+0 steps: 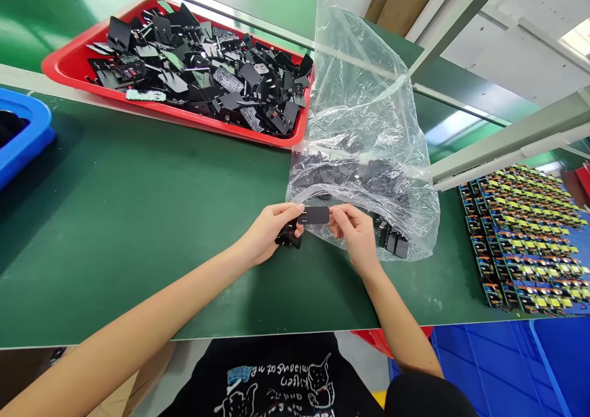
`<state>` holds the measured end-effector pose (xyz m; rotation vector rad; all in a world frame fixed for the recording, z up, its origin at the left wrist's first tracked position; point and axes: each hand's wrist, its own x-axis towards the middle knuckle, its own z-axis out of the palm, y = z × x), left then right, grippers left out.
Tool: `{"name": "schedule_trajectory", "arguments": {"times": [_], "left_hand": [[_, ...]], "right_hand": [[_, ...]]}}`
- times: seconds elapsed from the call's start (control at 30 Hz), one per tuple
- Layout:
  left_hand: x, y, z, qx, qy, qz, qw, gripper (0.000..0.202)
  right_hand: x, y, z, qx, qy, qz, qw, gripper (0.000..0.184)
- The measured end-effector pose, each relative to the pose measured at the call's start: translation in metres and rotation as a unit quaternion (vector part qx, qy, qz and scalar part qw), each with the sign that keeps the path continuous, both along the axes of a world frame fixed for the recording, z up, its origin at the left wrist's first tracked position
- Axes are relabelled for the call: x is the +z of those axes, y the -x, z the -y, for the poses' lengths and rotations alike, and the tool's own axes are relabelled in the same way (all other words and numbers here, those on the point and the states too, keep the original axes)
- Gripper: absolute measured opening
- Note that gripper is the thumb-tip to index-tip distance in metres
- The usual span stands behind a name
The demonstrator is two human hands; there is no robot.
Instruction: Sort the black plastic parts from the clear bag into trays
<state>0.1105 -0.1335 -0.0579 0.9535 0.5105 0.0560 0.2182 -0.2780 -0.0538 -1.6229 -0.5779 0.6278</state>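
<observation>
My left hand [270,229] and my right hand [354,232] meet over the green table, both pinching a small flat black piece [314,215] between thumb and fingers. The left hand's lower fingers also curl round other small black parts [288,237]. Just behind the hands stands a clear plastic bag [364,128], open at the top, with a heap of similar black parts [350,177] in its bottom; a few lie near its front corner [395,243].
A red tray [69,57] heaped with flat black pieces sits at the back left. A blue bin [27,137] pokes in at the left edge. Trays of circuit boards [525,238] lie at the right, above a blue crate [498,368]. A metal frame crosses the upper right.
</observation>
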Motion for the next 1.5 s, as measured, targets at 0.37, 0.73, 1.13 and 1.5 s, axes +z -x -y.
{"name": "schedule_trajectory", "arguments": {"times": [0.37,0.73,1.13,1.5], "left_hand": [[0.0,0.0,0.003,-0.024,-0.026,-0.012,0.999,0.032],[-0.001,0.001,-0.001,-0.016,0.016,-0.012,1.0,0.03],[-0.001,0.003,-0.001,-0.02,0.019,-0.002,1.0,0.033],[0.007,0.004,0.001,0.036,0.237,-0.03,0.97,0.025]], "right_hand": [[-0.003,0.012,-0.005,0.037,0.046,0.007,0.998,0.036],[-0.007,0.005,-0.004,0.051,0.003,-0.115,0.992,0.039],[-0.003,0.011,-0.004,0.067,0.043,0.021,0.997,0.034],[-0.01,-0.013,0.011,-0.012,0.267,0.465,0.844,0.032]]}}
